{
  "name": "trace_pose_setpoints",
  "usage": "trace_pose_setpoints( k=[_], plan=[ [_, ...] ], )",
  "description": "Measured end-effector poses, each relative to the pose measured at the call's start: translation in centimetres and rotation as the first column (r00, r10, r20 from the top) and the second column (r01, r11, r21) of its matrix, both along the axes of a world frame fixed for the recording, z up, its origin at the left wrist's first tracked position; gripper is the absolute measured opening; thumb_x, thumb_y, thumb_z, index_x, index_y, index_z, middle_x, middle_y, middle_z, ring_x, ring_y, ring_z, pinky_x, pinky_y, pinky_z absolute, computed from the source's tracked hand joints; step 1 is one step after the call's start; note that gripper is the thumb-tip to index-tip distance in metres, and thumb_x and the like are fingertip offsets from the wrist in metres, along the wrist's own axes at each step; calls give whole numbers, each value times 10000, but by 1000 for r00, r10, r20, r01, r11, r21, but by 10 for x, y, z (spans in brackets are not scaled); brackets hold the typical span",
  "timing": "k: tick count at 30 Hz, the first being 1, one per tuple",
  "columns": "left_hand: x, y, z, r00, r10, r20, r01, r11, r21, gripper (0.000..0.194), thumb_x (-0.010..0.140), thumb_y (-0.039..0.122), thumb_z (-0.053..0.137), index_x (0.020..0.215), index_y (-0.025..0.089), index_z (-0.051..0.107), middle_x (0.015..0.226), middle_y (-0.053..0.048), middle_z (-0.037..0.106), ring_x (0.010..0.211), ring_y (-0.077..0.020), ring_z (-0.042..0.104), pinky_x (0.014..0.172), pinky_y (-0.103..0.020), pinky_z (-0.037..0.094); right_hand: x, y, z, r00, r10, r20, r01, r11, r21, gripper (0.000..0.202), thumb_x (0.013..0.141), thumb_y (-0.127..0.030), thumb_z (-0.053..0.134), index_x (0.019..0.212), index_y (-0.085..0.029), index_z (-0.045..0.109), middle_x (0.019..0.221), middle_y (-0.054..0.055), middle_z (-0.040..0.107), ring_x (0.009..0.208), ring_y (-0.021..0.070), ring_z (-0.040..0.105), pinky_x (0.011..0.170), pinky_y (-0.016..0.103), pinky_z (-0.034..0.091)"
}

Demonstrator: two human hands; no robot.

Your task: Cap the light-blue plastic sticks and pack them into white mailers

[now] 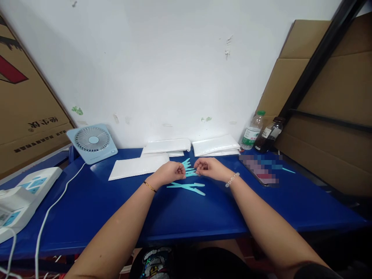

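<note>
A smooth blue tabletop point(197, 217) bears slim turquoise sticks point(191, 174) between curled fingers point(180, 169).

Slim plastic pieces point(192, 185) showed pale turquoise. Table point(215, 211) was deep blue, packets point(136, 167) plain white. My left bracelet point(149, 186) gleamed gold and dark; my right bracelet point(231, 180) had whitish, see-through beads. Fan point(93, 140) was powder blue, grille point(83, 141) greyish in radiating lines. Power strip point(48, 183) was white with light-blue panels. Wall point(186, 69) was white, marked with green patches, grey scuffs. I saw clear bottle point(251, 135) with green cap point(260, 112), green-and-white label point(251, 134); box point(35, 95) was brown with red patch, black print. My black clothing point(157, 261) bore white, glittery motif.
</note>
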State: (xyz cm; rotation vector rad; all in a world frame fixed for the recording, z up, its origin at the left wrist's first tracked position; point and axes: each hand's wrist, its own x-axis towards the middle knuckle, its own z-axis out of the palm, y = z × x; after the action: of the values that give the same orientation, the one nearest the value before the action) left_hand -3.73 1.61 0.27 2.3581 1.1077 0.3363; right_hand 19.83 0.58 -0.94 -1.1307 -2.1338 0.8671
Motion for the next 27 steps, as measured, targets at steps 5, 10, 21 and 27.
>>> trace_pose_setpoints(
  k=[5,10,21,27],
  plan=[
    [-3,8,-8,985,94,-144,-52,962,269,258,765,401,582,932,217,650,886,-28,664,748,-174,593,599,-239,381,29,9,8,908,-322,270,263,937,232,128,735,-143,547,796,-166,657,746,24,656,689,137,585,649,235,420],
    [-7,16,-13,965,108,-238,-14,930,367,187,770,335,571,878,217,668,882,-33,680,757,-179,598,622,-245,376,36,15,1,803,-315,506,243,948,205,143,688,-114,586,781,-170,679,757,39,663,685,149,581,610,221,386],
    [0,8,-10,957,143,-251,-34,919,392,195,718,134,481,768,198,658,762,-45,675,661,-172,585,599,-251,384,30,16,-10,839,-229,493,175,972,154,34,730,-185,603,750,-165,624,815,49,632,699,146,569,610,221,385],
    [0,9,-13,960,114,-255,-12,930,368,238,711,143,473,816,208,677,816,-41,692,698,-175,594,591,-244,387,25,15,-14,927,-145,345,170,985,-42,91,692,-215,659,758,-164,622,721,9,636,656,131,578,596,217,414]
  ],
)
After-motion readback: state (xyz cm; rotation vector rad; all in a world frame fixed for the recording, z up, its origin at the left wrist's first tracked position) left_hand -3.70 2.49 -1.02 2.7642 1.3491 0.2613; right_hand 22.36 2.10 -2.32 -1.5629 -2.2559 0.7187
